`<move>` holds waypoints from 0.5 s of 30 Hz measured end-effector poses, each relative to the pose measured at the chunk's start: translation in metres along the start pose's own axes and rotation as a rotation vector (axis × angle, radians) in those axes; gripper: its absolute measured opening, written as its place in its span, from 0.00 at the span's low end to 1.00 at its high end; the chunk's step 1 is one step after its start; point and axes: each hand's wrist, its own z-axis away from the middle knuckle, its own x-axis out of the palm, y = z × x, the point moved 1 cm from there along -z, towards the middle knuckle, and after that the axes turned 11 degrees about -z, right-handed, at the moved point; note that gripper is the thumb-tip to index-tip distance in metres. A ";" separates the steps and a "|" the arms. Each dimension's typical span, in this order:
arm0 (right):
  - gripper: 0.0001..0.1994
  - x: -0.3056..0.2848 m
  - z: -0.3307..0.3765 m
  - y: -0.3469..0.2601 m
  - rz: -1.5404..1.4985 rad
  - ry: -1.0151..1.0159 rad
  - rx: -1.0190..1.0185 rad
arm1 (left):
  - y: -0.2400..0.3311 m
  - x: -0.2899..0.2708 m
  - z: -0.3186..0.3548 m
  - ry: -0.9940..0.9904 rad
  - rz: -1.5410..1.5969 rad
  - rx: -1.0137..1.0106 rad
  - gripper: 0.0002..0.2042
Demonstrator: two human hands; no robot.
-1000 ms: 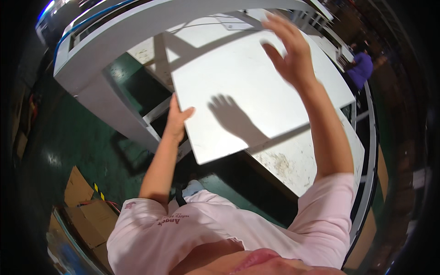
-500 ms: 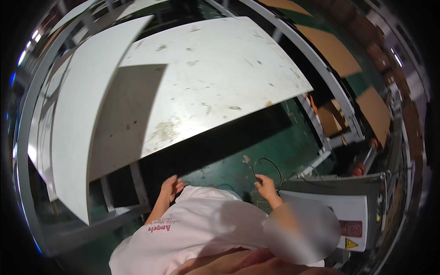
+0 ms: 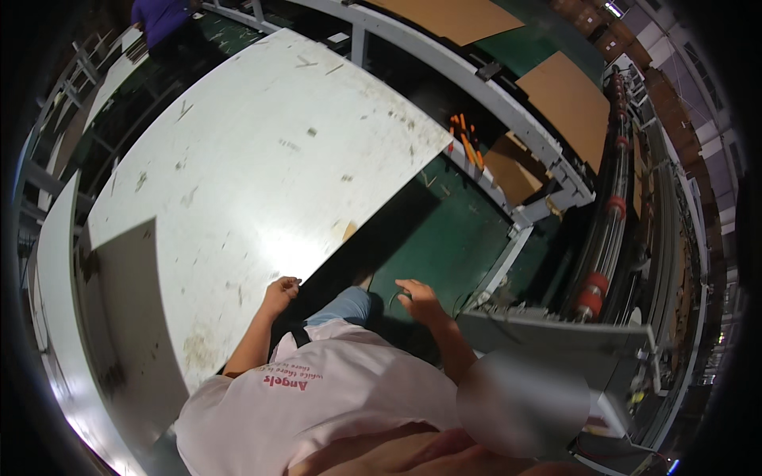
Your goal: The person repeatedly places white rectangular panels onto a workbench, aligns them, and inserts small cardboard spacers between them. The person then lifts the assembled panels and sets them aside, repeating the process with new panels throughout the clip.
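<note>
My left hand (image 3: 281, 294) is at the near edge of a large white board (image 3: 230, 151) marked with dark scuffs. Its fingers are curled together; whatever they may hold is too small to make out. To the right, over the green floor, my right hand (image 3: 421, 302) has its forefinger stretched out and its thumb bent. A thin dark loop of strap or wire (image 3: 390, 301) curves out by that thumb and seems loosely held in the hand. Its other end is hidden.
An upright white panel (image 3: 59, 278) stands at the left. Orange-handled tools (image 3: 468, 143) sit beside the grey frame (image 3: 444, 59). Brown cardboard sheets (image 3: 563, 103) and a machine with red rollers (image 3: 591, 295) are at the right. A person in purple (image 3: 163, 20) is far off.
My view has swung, bringing the rollers and the person into sight. My left hand has come up to the board's edge. My right hand's forefinger has stretched out, and the thin loop now looks smaller.
</note>
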 end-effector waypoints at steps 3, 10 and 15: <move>0.18 -0.054 -0.042 0.025 0.087 0.025 0.063 | 0.053 0.031 -0.075 0.015 -0.184 0.065 0.18; 0.23 -0.196 -0.135 0.134 0.334 0.237 0.143 | 0.192 0.048 -0.219 0.150 -0.673 0.276 0.21; 0.30 -0.367 -0.243 0.199 0.530 0.521 0.404 | 0.242 0.054 -0.271 0.173 -0.620 0.231 0.12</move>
